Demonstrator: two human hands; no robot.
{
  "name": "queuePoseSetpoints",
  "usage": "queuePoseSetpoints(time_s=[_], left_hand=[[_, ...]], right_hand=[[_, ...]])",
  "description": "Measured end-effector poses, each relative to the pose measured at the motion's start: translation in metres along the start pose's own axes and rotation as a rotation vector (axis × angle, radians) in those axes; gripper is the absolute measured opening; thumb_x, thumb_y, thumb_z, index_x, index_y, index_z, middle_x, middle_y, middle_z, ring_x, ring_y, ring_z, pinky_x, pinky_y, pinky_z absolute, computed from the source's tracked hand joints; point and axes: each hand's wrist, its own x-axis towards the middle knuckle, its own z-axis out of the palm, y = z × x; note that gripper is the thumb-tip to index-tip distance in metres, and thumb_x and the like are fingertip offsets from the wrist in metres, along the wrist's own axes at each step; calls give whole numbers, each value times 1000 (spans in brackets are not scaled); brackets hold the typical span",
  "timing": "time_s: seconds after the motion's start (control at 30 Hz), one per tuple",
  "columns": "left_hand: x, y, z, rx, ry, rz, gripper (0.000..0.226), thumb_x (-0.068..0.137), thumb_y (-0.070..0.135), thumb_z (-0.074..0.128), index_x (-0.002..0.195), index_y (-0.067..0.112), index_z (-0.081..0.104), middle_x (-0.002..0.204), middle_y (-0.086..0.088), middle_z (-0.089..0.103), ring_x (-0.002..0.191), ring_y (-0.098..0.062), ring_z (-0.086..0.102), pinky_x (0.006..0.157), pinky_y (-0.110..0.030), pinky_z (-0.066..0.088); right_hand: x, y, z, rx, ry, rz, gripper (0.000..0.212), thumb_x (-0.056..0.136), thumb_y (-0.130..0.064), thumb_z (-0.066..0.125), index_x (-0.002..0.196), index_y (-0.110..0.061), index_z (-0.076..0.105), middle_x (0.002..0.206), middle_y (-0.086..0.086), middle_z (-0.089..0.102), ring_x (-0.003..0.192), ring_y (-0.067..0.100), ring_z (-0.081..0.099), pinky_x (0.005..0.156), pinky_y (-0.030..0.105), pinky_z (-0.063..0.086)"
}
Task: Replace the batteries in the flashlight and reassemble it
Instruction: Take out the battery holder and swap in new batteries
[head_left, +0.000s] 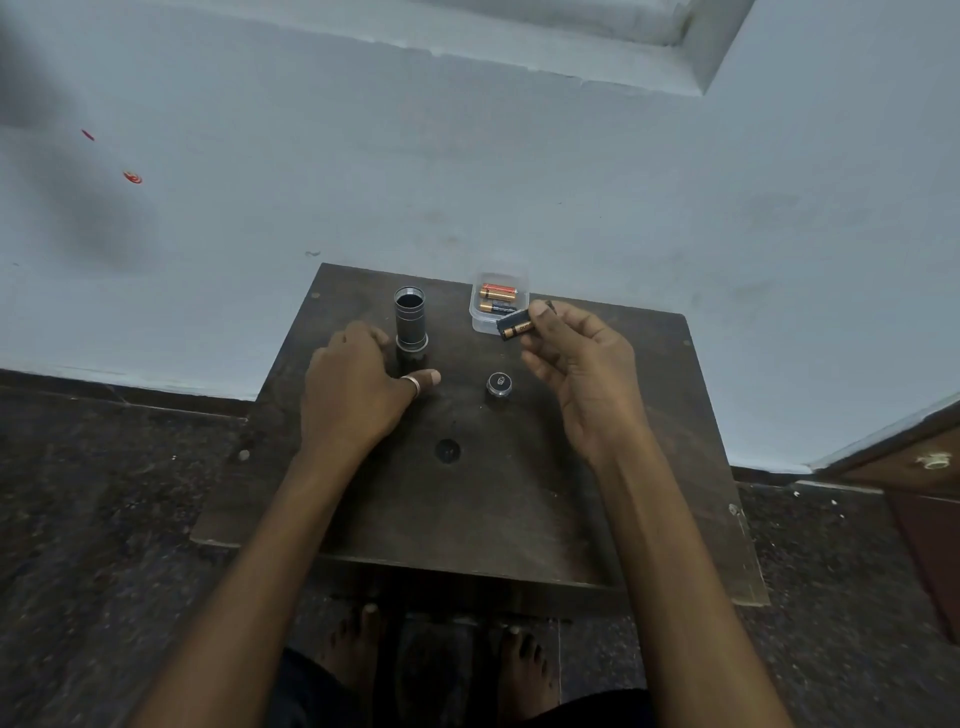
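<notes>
The dark grey flashlight body (410, 318) stands upright on the small wooden table (519, 493), its open threaded end facing up. My left hand (353, 387) grips its lower part, a ring on the thumb. My right hand (576, 364) is raised to the right and pinches a black and gold battery (514, 325) between thumb and fingers, just over the clear plastic box (500, 301). The box holds two more batteries (497, 292). The flashlight's end cap (499, 385) stands on the table between my hands.
A dark round spot (447, 450) marks the table's middle. The table stands against a pale blue wall (467, 171). A wooden door or cabinet (914, 467) is at the right edge. My bare feet (519, 654) show below the table's front edge.
</notes>
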Motion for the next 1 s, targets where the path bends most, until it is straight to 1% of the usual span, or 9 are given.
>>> queuePoseSetpoints(time_s=[0.1, 0.23, 0.33, 0.47, 0.6, 0.73, 0.8, 0.9, 1.0], left_hand=[[-8, 2, -3, -7, -18, -99, 44, 73, 58, 78, 90, 26, 54, 94, 2, 68, 98, -26, 63, 79, -35, 45], [-16, 9, -5, 17, -61, -146, 32, 86, 58, 62, 73, 29, 62, 86, -1, 72, 96, -30, 66, 81, -36, 49], [-19, 16, -4, -33, -110, -86, 31, 91, 54, 58, 80, 28, 69, 79, 6, 70, 88, -21, 67, 77, -32, 48], [-19, 34, 5, -482, -293, -86, 26, 100, 35, 56, 87, 21, 73, 80, 4, 74, 66, -2, 67, 60, -21, 55], [-17, 52, 9, -903, -501, -258, 33, 106, 29, 46, 94, 13, 72, 83, -5, 78, 71, -6, 73, 60, -17, 56], [-16, 55, 10, -1069, -554, -280, 30, 104, 24, 51, 96, 8, 75, 85, -7, 78, 77, -10, 74, 65, -17, 56], [-15, 54, 11, -1102, -537, -290, 24, 102, 18, 55, 99, 6, 75, 87, -6, 78, 78, -9, 74, 67, -16, 56], [-13, 53, 9, -1133, -492, -304, 21, 100, 15, 57, 98, 5, 76, 89, -4, 79, 81, -9, 74, 68, -16, 57], [-13, 52, 8, -1156, -463, -291, 26, 100, 14, 58, 86, 7, 79, 85, -7, 79, 81, -12, 76, 68, -19, 58]], right_hand=[[-2, 0, 1, -46, 17, -19, 32, 88, -21, 78, 112, -6, 65, 90, 6, 78, 78, 12, 73, 67, 24, 57], [-4, 0, 2, -86, 15, -41, 28, 88, -20, 78, 108, -3, 66, 92, 12, 78, 81, 18, 75, 68, 24, 58], [-4, 1, 2, -110, 7, -40, 35, 88, -20, 78, 110, 3, 65, 96, 17, 77, 84, 22, 76, 70, 26, 59], [-4, 3, 4, -175, 4, -54, 37, 88, -20, 78, 110, 6, 66, 89, 19, 76, 75, 19, 72, 68, 25, 59], [-6, 3, 7, -228, -4, -106, 34, 87, -20, 80, 107, 3, 66, 77, 10, 74, 63, 16, 68, 61, 25, 58], [-6, 7, 10, -406, 15, -242, 27, 84, -23, 82, 100, -5, 69, 81, 13, 76, 64, 19, 72, 64, 34, 62], [-7, 11, 11, -551, 43, -327, 24, 84, -27, 82, 99, -12, 71, 86, 4, 77, 70, 16, 74, 70, 38, 64], [-11, 12, 9, -778, 24, -531, 28, 85, -26, 78, 110, -18, 70, 101, -7, 72, 86, 5, 70, 75, 31, 61], [-14, 13, 8, -920, -88, -690, 39, 83, -20, 76, 120, -15, 64, 113, -1, 66, 98, 7, 66, 75, 30, 59]])
